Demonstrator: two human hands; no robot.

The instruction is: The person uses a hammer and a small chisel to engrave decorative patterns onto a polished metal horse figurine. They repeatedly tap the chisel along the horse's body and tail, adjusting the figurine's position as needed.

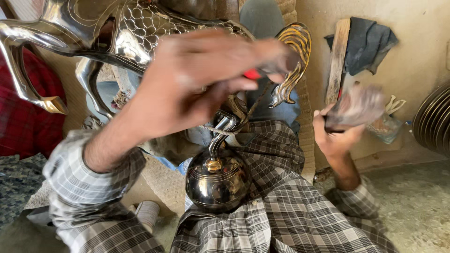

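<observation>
A: Down nearest the camera, the person's checked trousers [281, 220] frame a dark, polished metal sphere [217, 182], the base of a horse figurine [140, 33]. It sits between the knees on the lap.

B: And the hands?

A: The left hand [197, 79] is raised in front of the horse, blurred. Its fingers are closed on a small tool with a red handle [252, 74], pinched near the fingertips. The right hand [344, 119] is off to the side, curled around something blurred and greyish, perhaps a rag or block [358, 105]; what exactly it is cannot be told.

B: How would one do this well?

A: As a judgement: keep the sphere clamped firmly between the legs so the piece cannot roll, and steady the tool hand against the metal so the tip follows the engraved lines rather than skating over the shine.

B: How does the horse look?

A: Mirror-bright silver, with a scale pattern cut into the body, a curled foreleg ending in a gold hoof [54, 105], and a gold-striped tail [293, 56] sweeping down. A bent leg joins it to the sphere through a brass collar [214, 165], with cord [220, 132] wound about it.

B: Beyond that?

A: A wooden stick [337, 61] and a dark cloth [370, 42] lean by the wall, ribbed metal discs [433, 122] at the right edge.
</observation>
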